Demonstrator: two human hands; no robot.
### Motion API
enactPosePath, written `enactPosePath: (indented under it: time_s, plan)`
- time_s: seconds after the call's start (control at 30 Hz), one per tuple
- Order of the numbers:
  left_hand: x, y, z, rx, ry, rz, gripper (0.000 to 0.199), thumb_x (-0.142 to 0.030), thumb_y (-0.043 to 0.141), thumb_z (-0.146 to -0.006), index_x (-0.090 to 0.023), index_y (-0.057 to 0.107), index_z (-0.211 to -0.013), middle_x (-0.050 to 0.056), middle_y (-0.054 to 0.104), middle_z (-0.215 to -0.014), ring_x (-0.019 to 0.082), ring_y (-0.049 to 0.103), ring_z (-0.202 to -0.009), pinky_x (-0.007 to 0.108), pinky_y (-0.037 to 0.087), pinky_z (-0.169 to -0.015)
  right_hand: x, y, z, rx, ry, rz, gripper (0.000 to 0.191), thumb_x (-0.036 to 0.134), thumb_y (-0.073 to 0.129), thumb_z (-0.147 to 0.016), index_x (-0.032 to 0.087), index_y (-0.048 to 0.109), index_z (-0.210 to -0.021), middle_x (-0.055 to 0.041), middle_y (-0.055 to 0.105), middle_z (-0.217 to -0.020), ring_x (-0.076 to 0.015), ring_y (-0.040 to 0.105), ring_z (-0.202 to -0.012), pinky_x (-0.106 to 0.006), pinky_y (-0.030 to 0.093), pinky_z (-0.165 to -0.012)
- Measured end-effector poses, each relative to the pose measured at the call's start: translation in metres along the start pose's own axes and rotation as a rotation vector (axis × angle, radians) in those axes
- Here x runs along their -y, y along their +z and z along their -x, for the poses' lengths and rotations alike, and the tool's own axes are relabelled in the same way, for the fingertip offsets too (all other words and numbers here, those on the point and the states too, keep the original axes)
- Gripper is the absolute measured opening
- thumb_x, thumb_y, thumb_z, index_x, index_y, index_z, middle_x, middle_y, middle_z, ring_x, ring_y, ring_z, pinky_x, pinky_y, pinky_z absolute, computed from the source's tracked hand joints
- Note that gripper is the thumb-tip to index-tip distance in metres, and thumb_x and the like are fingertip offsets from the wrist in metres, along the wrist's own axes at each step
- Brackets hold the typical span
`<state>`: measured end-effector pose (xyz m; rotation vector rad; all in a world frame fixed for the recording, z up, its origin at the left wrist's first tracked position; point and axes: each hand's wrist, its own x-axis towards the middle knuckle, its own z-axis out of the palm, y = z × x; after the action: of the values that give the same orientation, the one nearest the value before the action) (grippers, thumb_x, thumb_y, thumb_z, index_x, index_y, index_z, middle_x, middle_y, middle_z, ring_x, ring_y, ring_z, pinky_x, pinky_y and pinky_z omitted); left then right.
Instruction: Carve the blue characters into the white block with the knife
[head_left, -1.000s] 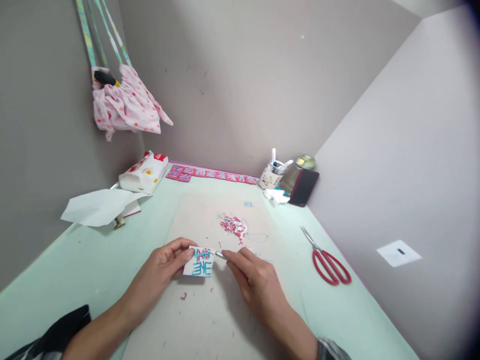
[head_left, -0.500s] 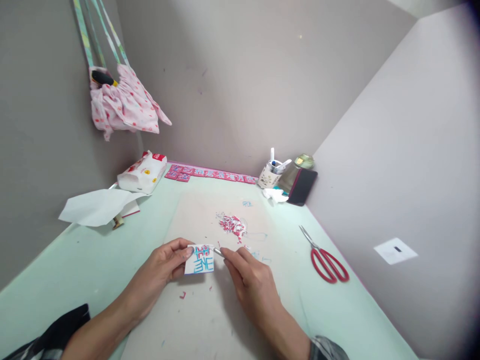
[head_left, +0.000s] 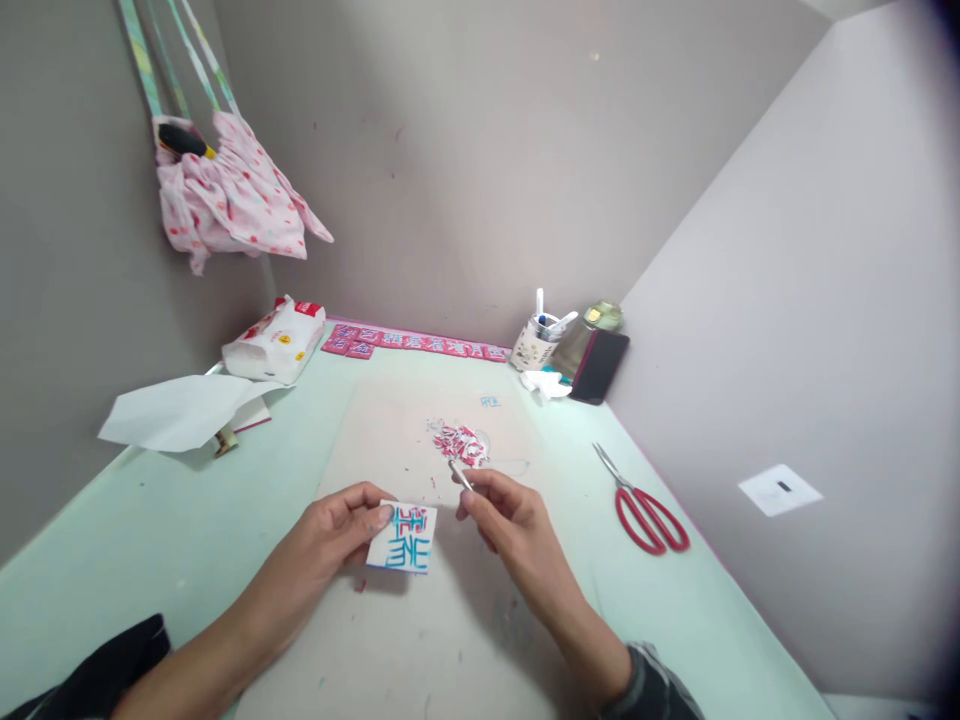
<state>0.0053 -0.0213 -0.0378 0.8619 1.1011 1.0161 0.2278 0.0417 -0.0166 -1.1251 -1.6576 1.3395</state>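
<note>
While the left hand [head_left: 337, 527] pinched a square white card [head_left: 405, 548] by its left edge between thumb and fingers, the right hand [head_left: 514, 515] gripped a slim metal tool [head_left: 460, 475], closed narrowly around it. The card, marked in blue and red strokes, was tilted above a greyish mat [head_left: 405, 650], and the tool was apart from it, its tip near a heap of red and white shavings [head_left: 461, 445]; whether the tip touched them could not be told. Loose crumbs dotted the mat, which lay on a pale green surface [head_left: 675, 625].

Along the far edge of the surface ran a row of pink tiles [head_left: 431, 345] with pale characters, two more set before its left end. Left of them sat a tissue pack [head_left: 274, 342], with a white sheet [head_left: 165, 412] nearer. At the far right stood a cup [head_left: 531, 350] of pens, a crumpled tissue [head_left: 546, 385] just before it and a dark phone [head_left: 602, 368] leaning beside. Red-handled scissors [head_left: 651, 518] lay open toward the right edge.

Plain grey walls [head_left: 465, 200] enclosed the corner. A pink spotted bag [head_left: 232, 205] hung by straps at the left, a dark handle [head_left: 180, 140] poking out, and a white plate [head_left: 780, 490] was fixed to the right wall.
</note>
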Motion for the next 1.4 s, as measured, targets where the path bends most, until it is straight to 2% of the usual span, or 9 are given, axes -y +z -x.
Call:
enactPosePath:
  time_s: [0.17, 0.27, 0.4, 0.53, 0.77, 0.93, 1.13, 1.27, 1.4]
  plan:
    - [-0.001, 0.000, 0.001, -0.015, 0.066, -0.150, 0.049, -0.067, 0.073, -0.085, -0.019, 0.069, -0.091, -0.002, 0.060, -0.073, 0.015, 0.050, -0.066, 0.025, 0.041, -0.060, 0.006, 0.011, 0.006, 0.060, 0.026, -0.007, 0.027, 0.036, 0.074, -0.084, 0.017, 0.073, -0.101, 0.0001, 0.064, -0.080, -0.0120, 0.044, -0.063, -0.025, 0.034, -0.057]
    - [-0.002, 0.003, 0.002, -0.024, 0.081, -0.216, 0.050, -0.069, 0.071, -0.085, -0.020, 0.070, -0.090, -0.002, 0.060, -0.073, 0.016, 0.050, -0.068, 0.026, 0.038, -0.062, 0.002, 0.016, 0.008, 0.054, 0.020, 0.042, 0.023, 0.033, 0.076, -0.081, 0.018, 0.072, -0.098, 0.0057, 0.051, -0.069, -0.0114, 0.035, -0.060, -0.025, 0.029, -0.055]
    - [-0.003, 0.008, 0.004, -0.028, 0.089, -0.263, 0.045, -0.065, 0.070, -0.085, -0.021, 0.070, -0.089, -0.001, 0.064, -0.074, 0.018, 0.054, -0.070, 0.027, 0.038, -0.065, -0.002, 0.018, 0.010, 0.068, 0.014, 0.101, 0.011, 0.028, 0.074, -0.081, 0.019, 0.069, -0.085, 0.0082, 0.040, -0.062, -0.0117, 0.034, -0.060, -0.024, 0.027, -0.054]
    - [-0.002, 0.011, 0.005, -0.022, 0.094, -0.280, 0.036, -0.058, 0.074, -0.083, -0.022, 0.069, -0.085, -0.002, 0.064, -0.072, 0.019, 0.055, -0.070, 0.027, 0.038, -0.065, -0.001, 0.019, 0.012, 0.073, 0.013, 0.165, 0.003, 0.020, 0.069, -0.083, 0.019, 0.068, -0.081, 0.0071, 0.045, -0.064, -0.0109, 0.036, -0.059, -0.024, 0.029, -0.055]
    - [0.002, 0.009, 0.003, 0.006, 0.068, -0.270, 0.037, -0.059, 0.072, -0.085, -0.022, 0.069, -0.088, -0.002, 0.064, -0.075, 0.018, 0.055, -0.071, 0.027, 0.039, -0.065, -0.003, 0.025, 0.012, 0.031, 0.000, 0.190, 0.012, 0.012, 0.064, -0.080, 0.019, 0.060, -0.070, 0.0059, 0.050, -0.063, -0.0108, 0.040, -0.060, -0.023, 0.030, -0.055]
    - [0.003, 0.006, 0.004, 0.018, 0.051, -0.281, 0.042, -0.063, 0.069, -0.088, -0.021, 0.070, -0.089, -0.002, 0.063, -0.074, 0.017, 0.053, -0.070, 0.026, 0.038, -0.065, -0.004, 0.022, 0.010, 0.070, 0.039, 0.129, 0.014, 0.017, 0.061, -0.085, 0.018, 0.061, -0.071, 0.0068, 0.047, -0.060, -0.0101, 0.039, -0.057, -0.023, 0.031, -0.055]
    - [0.002, 0.006, 0.001, 0.015, 0.053, -0.280, 0.045, -0.066, 0.069, -0.087, -0.020, 0.070, -0.089, -0.002, 0.061, -0.073, 0.017, 0.052, -0.069, 0.026, 0.037, -0.064, -0.002, 0.017, 0.010, 0.149, 0.064, 0.074, 0.008, 0.025, 0.071, -0.085, 0.017, 0.071, -0.083, 0.0048, 0.057, -0.066, -0.0114, 0.045, -0.061, -0.024, 0.034, -0.057]
    - [0.001, 0.007, 0.000, 0.032, 0.048, -0.250, 0.043, -0.063, 0.071, -0.085, -0.021, 0.071, -0.091, 0.000, 0.066, -0.078, 0.019, 0.057, -0.072, 0.027, 0.039, -0.066, -0.003, 0.018, 0.012, 0.127, -0.031, 0.210, 0.009, 0.016, 0.067, -0.086, 0.017, 0.069, -0.078, 0.0036, 0.059, -0.069, -0.0116, 0.047, -0.063, -0.024, 0.034, -0.058]
    - [0.004, 0.006, 0.001, 0.046, 0.035, -0.223, 0.038, -0.058, 0.072, -0.086, -0.021, 0.071, -0.093, -0.001, 0.067, -0.080, 0.018, 0.056, -0.074, 0.026, 0.039, -0.068, -0.005, 0.020, 0.014, 0.111, -0.171, 0.345, 0.015, 0.015, 0.059, -0.092, 0.019, 0.064, -0.078, 0.0031, 0.057, -0.071, -0.0122, 0.048, -0.064, -0.024, 0.036, -0.060]
